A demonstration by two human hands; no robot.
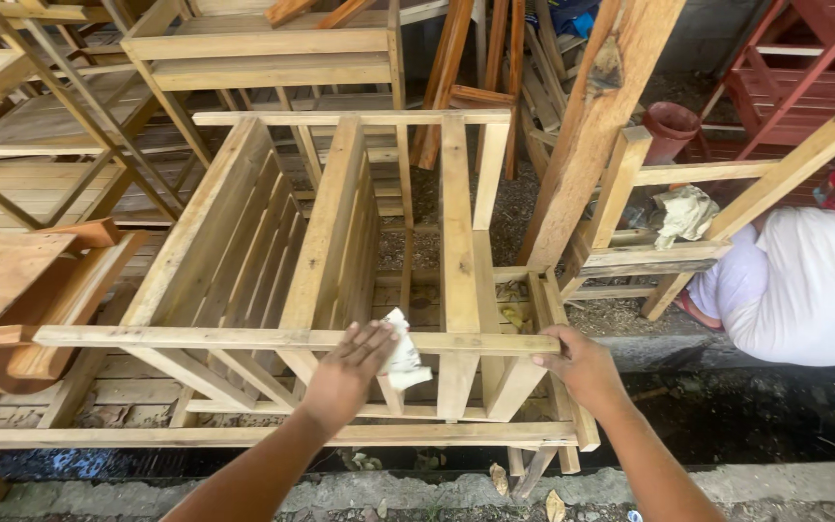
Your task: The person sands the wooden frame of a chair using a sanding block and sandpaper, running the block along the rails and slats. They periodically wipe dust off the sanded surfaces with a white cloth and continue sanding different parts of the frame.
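A head-worn camera looks down on two bare forearms reaching up from six o'clock toward an unfinished wooden chair frame lying on its side. The frame fills the middle of the view, its slatted panels running up toward eleven o'clock and its pale rails crossing from nine to three o'clock.

The left hand, just below centre, presses a folded white sheet, likely sandpaper, against the near horizontal rail. The fingers lie stretched and close together over the sheet, with the thumb hidden; the sheet's lower edge sticks out past the fingertips toward three o'clock.

The right hand, at about four o'clock from centre, is curled around the end of the same rail where it meets an upright post, gripping the wood.

At three o'clock a seated person in white clothes is partly in view, beside another wooden frame with a crumpled pale rag draped on it. A reddish-brown pot stands at one o'clock. More bare wooden chairs are stacked from ten to twelve o'clock, and red-painted frames stand at two o'clock. A curved brown wooden piece sits at nine o'clock. Dark, littered ground with dry leaves runs along the bottom edge.
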